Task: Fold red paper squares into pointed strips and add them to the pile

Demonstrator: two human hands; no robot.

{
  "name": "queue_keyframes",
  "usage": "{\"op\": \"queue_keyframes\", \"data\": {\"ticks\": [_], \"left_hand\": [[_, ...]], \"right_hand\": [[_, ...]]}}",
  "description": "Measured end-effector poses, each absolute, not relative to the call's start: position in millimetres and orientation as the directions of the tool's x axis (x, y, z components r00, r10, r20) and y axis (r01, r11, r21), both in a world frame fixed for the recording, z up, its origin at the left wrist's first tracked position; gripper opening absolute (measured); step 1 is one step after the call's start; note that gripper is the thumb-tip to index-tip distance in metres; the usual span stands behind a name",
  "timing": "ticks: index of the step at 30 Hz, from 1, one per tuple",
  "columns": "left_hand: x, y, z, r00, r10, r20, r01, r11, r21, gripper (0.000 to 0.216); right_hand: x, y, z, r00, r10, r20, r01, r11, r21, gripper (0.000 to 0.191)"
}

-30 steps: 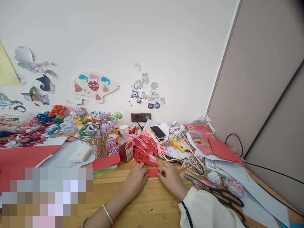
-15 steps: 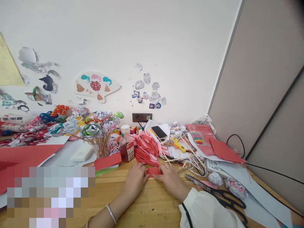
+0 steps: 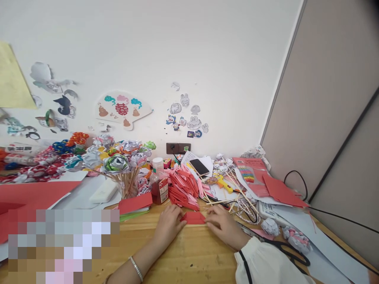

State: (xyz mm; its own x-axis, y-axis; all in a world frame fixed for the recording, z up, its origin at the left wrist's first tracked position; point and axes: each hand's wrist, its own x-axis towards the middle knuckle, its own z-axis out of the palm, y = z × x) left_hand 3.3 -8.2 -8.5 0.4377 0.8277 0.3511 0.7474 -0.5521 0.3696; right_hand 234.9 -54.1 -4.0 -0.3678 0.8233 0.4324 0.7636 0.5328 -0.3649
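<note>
1. Here at the wooden table (image 3: 189,252), both forearms reach in from the near edge and angle toward each other, the hands facing across one small red paper (image 3: 194,217).
2. That paper lies flat on the wood, right between the two hands, a wide, low shape with slanting creases near its ends.
3. Left side now: the left hand (image 3: 171,223) is palm-down, knuckles arched, fingers bent inward, thumb stretched along the near side. Its tips meet the paper's left end; pinching or merely pressing, I cannot tell from here.
4. Over to the right hand (image 3: 223,225): fingers curled, thumb spread apart from the forefinger, a visible gap between them, both tips just at the paper's right end. No firm grip to be seen there.
5. The left forearm is bare, with a bright bracelet (image 3: 135,268) above the wrist; the right one disappears into a puffy white sleeve (image 3: 266,262) banded in black.
6. Just past the paper, a heap of folded red strips (image 3: 183,187); beyond the left hand, a bottle (image 3: 160,191) with a white cap.
7. Beside the right forearm lie black-handled scissors (image 3: 296,254), partly hidden by hand and sleeve, and near those fingers, a coil of beads (image 3: 245,211).
</note>
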Motion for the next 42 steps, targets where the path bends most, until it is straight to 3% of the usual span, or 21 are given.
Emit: {"op": "queue_keyframes", "data": {"ticks": [5,12,17,31,37,42], "left_hand": [[6.0,-9.2,-9.4,0.532,0.772,0.347,0.688,-0.634,0.354,0.009],[4.8,-10.2,-6.1,0.487,0.797,0.358,0.648,-0.604,0.465,0.013],[2.1,-6.0,-6.7,0.48,0.814,0.327,0.628,-0.579,0.52,0.014],[-1.1,15.5,-15.6,0.531,0.779,0.332,0.57,-0.619,0.541,0.012],[-3.7,16.5,-15.0,0.561,0.755,0.339,0.549,-0.646,0.53,0.013],[-5.4,9.1,-11.6,0.613,0.685,0.393,0.53,-0.726,0.438,0.025]], "right_hand": [[218.3,-33.5,-13.0,-0.117,0.909,0.399,0.8,0.324,-0.505,0.008],[209.6,-30.4,-13.3,-0.103,0.927,0.361,0.777,0.302,-0.552,0.012],[212.3,-29.6,-12.6,-0.18,0.91,0.374,0.729,0.379,-0.57,0.011],[218.1,-21.2,-15.7,-0.357,0.828,0.433,0.687,0.547,-0.479,0.013],[218.7,-26.2,-10.3,-0.517,0.726,0.453,0.691,0.666,-0.28,0.013],[218.1,-30.9,-9.9,-0.562,0.692,0.453,0.723,0.677,-0.137,0.023]]}}
